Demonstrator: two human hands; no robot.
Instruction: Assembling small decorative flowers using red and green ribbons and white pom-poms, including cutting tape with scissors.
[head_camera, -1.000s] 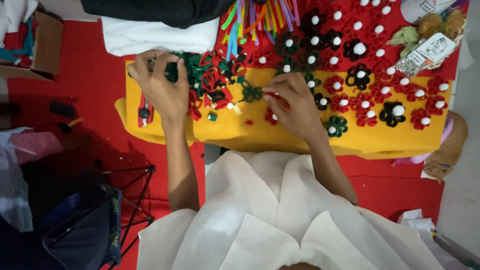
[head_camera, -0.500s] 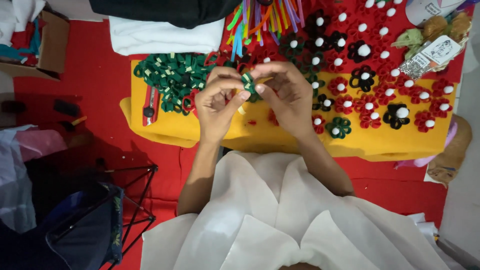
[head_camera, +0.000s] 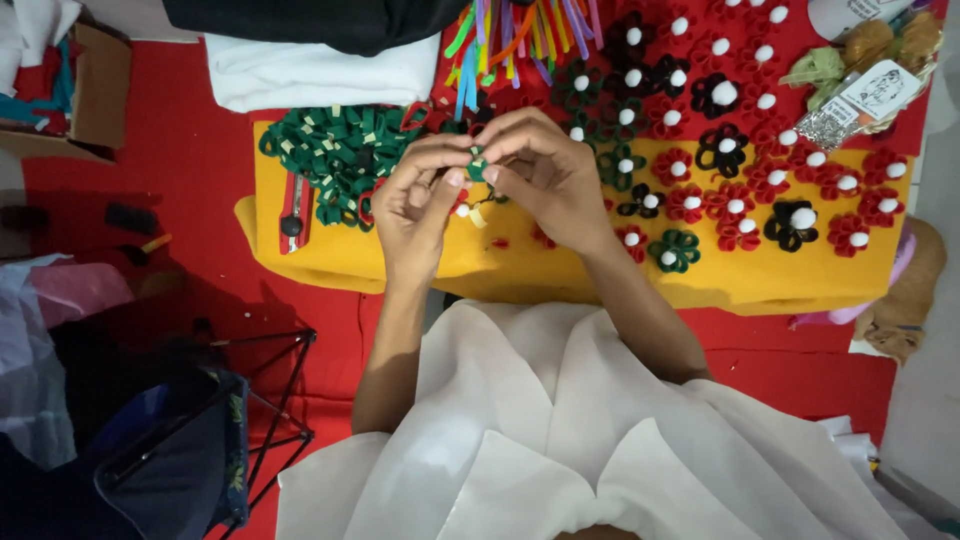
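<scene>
Little has shifted since half a second ago: both hands stay raised together over the yellow board (head_camera: 560, 285), whereas a second back they were spread apart on it, picking among the pieces. Between the fingertips sits a small green ribbon piece (head_camera: 477, 165), held above the board's far middle, just right of the heap of green loops (head_camera: 335, 160). The left hand (head_camera: 415, 205) pinches it from below with thumb and forefinger; the right hand (head_camera: 545, 170) closes on it from above, fingers curled tight. Both grips are narrow, closed on the piece. Doing this well probably means keeping the fold pinned firmly while the other fingers turn it, wrists steady. Forearms angle in from the near side, elbows apart. To the right lie rows of finished ribbon flowers (head_camera: 740, 190) with white centres; a red cutter (head_camera: 293, 210) lies at the board's left.
</scene>
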